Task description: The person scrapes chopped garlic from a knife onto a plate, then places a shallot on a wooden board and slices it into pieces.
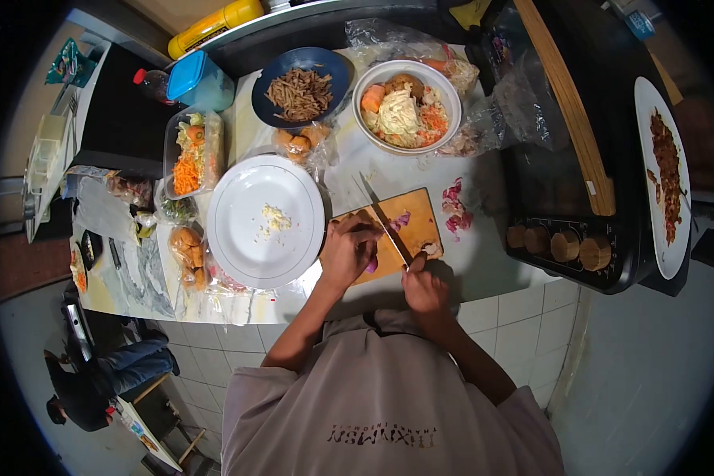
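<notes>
Slicing on the cutting board [417, 216], near the desk [484, 254] edge. Left hand [347, 254] curls closed over the purple onion [370, 266]; right hand [425, 289] grips the knife [386, 222]. Good practice: tuck fingertips back, steady the onion, cut with even strokes.

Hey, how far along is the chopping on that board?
Done: chopped white bits sit on the plate, and purple peels lie beside the board. In hand: the left hand pins a purple onion while the right hand holds the knife. Left: the onion seems mostly uncut; only a few slices show.
</notes>
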A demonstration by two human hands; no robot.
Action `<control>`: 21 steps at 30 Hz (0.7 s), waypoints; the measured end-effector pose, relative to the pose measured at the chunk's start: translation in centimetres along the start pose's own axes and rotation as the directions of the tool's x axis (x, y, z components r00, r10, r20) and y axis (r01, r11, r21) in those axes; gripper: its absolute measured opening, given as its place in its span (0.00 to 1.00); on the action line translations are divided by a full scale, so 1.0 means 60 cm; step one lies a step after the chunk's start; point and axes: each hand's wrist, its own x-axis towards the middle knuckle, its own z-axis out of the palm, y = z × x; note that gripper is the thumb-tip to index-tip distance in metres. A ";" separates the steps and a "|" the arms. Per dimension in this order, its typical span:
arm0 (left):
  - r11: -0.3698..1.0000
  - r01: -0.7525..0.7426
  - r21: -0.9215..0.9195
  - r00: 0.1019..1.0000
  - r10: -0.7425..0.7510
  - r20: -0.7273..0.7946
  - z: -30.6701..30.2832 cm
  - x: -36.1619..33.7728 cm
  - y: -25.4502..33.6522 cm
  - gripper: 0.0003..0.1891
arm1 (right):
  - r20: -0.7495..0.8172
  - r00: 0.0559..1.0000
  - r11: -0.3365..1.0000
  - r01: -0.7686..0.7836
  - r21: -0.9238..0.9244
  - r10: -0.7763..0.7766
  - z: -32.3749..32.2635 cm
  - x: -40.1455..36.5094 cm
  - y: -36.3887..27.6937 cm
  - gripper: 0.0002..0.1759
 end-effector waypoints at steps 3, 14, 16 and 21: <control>0.999 0.015 -0.042 1.000 -0.015 -0.001 -0.005 0.003 0.003 0.10 | 0.162 0.987 0.986 -0.034 0.163 0.007 -0.019 0.020 0.021 0.27; 0.997 0.045 -0.057 0.999 -0.044 0.012 -0.010 0.009 0.013 0.10 | 0.297 0.951 0.936 -0.025 0.352 -0.087 -0.062 0.043 0.033 0.15; 0.998 0.052 -0.042 0.999 -0.051 0.018 -0.007 0.007 0.009 0.10 | 0.314 0.946 0.928 -0.044 0.369 -0.080 -0.065 0.044 0.029 0.15; 0.998 0.063 -0.004 0.998 -0.063 0.012 -0.004 0.008 0.013 0.11 | 0.361 0.931 0.920 -0.105 0.377 -0.042 -0.058 0.049 0.025 0.16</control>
